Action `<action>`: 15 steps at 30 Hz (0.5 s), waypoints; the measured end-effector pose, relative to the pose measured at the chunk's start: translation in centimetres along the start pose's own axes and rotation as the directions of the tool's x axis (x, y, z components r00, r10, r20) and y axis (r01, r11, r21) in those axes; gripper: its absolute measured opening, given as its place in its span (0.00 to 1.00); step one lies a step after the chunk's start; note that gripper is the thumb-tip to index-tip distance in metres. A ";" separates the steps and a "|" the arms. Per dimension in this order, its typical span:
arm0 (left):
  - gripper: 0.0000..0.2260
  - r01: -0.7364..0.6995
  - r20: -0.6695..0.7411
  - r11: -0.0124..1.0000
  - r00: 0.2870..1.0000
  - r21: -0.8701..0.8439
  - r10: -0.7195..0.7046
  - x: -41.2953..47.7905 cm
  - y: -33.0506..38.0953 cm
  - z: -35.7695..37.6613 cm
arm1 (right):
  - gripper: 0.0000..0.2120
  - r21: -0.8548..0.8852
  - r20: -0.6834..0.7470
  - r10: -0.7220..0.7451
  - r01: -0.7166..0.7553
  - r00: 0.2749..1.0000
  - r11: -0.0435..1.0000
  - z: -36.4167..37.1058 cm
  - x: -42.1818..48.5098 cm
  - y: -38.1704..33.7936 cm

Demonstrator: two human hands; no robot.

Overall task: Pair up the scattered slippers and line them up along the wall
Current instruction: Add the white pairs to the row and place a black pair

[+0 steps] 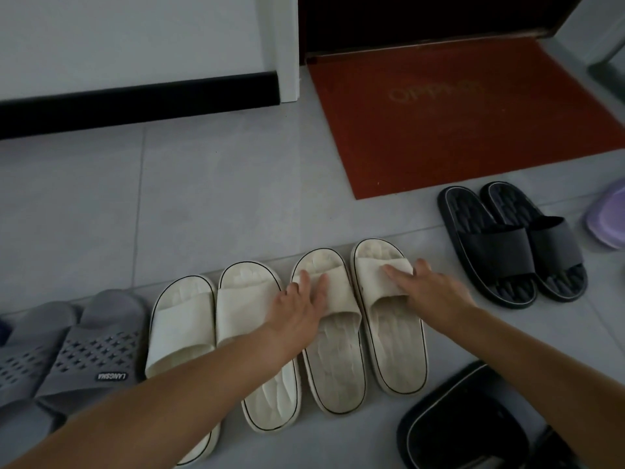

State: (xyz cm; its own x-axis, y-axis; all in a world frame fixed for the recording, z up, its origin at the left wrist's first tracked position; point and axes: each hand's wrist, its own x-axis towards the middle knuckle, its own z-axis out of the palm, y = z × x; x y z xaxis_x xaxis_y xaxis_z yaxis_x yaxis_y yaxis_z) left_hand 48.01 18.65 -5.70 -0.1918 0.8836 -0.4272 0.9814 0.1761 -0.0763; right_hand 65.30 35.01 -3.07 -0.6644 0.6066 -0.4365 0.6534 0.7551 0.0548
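Several slippers lie in a row on the grey tiled floor. A beige pair sits in the middle: my left hand [299, 304] rests flat on the strap of its left slipper [333, 360], and my right hand [427, 289] lies on the strap of its right slipper [394, 336]. Fingers of both hands are spread over the straps, not curled around them. Left of these lies a white pair [189, 319], partly hidden by my left forearm. A grey perforated pair [77, 346] is at the far left. To the right stands a black pair [510, 245].
A white wall with a black baseboard [135, 103] runs across the back left. A red doormat [463, 110] lies before a dark door at the back right. A purple slipper [608, 214] shows at the right edge, and black footwear [463, 424] lies at the bottom right.
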 end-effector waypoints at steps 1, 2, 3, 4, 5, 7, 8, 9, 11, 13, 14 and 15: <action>0.29 0.011 -0.005 1.000 1.000 -0.003 -0.011 0.1 0.1 0.1 | 0.29 -0.004 0.001 -0.004 0.004 1.000 1.000 0.2 -0.1 -0.1; 0.29 0.020 -0.012 1.000 1.000 -0.005 -0.020 0.1 0.1 0.1 | 0.29 -0.007 0.001 -0.006 0.006 1.000 1.000 0.3 -0.1 0.0; 0.29 0.029 -0.017 1.000 0.999 -0.009 -0.029 0.2 0.2 0.1 | 0.29 -0.008 -0.001 -0.007 0.007 1.000 1.000 0.5 -0.2 0.0; 0.29 0.039 -0.020 0.999 0.999 -0.014 -0.039 0.3 0.2 0.1 | 0.29 -0.009 -0.003 -0.007 0.007 1.000 1.000 0.5 -0.2 0.1; 0.29 0.046 -0.022 0.999 0.999 -0.017 -0.047 0.3 0.2 0.2 | 0.30 -0.010 -0.003 -0.005 0.005 1.000 1.000 0.5 -0.3 0.2; 0.30 0.048 -0.019 0.999 0.999 -0.022 -0.048 0.2 0.1 0.3 | 0.30 -0.013 -0.002 -0.007 0.007 1.000 1.000 0.6 -0.3 0.1; 0.30 0.048 -0.013 0.999 0.999 -0.023 -0.049 0.2 0.2 0.2 | 0.30 -0.017 -0.001 -0.016 0.016 1.000 1.000 0.6 -0.2 0.0; 0.31 0.054 -0.003 0.998 0.999 -0.023 -0.054 0.1 0.2 0.1 | 0.31 -0.012 0.005 -0.026 0.026 1.000 1.000 0.6 -0.3 0.0; 0.33 0.087 0.019 0.996 0.996 -0.014 -0.087 -0.1 0.6 -0.6 | 0.30 0.044 0.027 -0.050 0.049 0.998 0.998 0.4 -0.5 0.2; 0.36 0.100 0.015 0.995 0.995 0.020 -0.100 -0.5 1.4 -1.6 | 0.32 0.145 0.037 -0.079 0.073 0.996 0.987 0.1 -1.4 1.2; 0.37 0.078 -0.009 0.996 0.997 0.036 -0.077 -0.8 2.1 -2.1 | 0.33 0.187 0.031 -0.082 0.075 0.996 0.979 0.1 -2.1 1.9; 0.37 0.029 -0.050 0.999 0.998 0.042 -0.027 -1.0 3.1 -2.6 | 0.34 0.218 0.023 -0.064 0.058 0.998 0.974 0.1 -3.0 2.9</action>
State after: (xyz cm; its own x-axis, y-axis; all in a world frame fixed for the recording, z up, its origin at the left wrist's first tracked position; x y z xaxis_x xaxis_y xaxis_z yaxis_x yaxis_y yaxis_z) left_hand 51.25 19.46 -3.23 -0.2185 0.8990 -0.3795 0.9748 0.1834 -0.1270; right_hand 69.20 35.34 -1.75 -0.6963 0.5509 -0.4601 0.6775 0.7161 -0.1679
